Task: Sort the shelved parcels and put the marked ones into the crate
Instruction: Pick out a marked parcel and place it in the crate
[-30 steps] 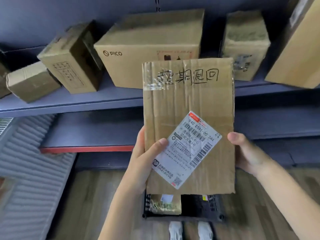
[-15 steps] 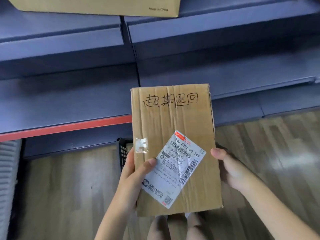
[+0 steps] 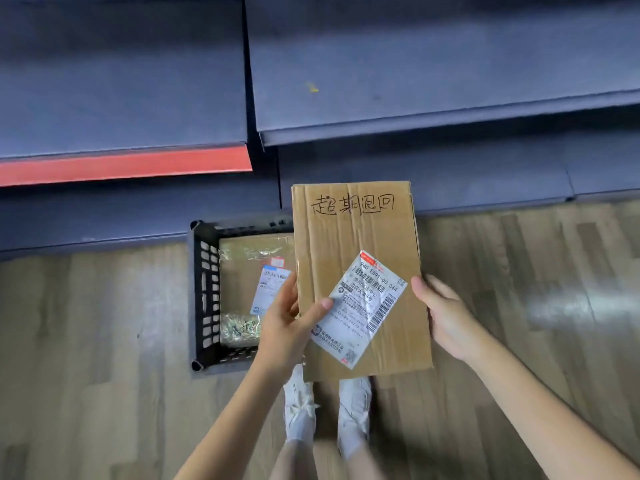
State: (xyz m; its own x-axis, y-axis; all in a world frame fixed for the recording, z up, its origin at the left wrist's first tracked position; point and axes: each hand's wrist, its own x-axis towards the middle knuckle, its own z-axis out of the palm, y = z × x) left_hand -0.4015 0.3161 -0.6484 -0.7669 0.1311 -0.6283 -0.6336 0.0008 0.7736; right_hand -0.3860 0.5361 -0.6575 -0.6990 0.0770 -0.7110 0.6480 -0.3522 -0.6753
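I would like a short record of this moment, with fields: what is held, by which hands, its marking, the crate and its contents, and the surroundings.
held item: flat brown cardboard parcel, above the floor, partly over the crate
hands: left hand on its left edge, thumb on the white shipping label; right hand on its right edge
marking: black handwritten characters near the top
crate: black perforated plastic crate on the wooden floor
contents: taped brown parcel; at least one more below it
surroundings: dark blue shelves
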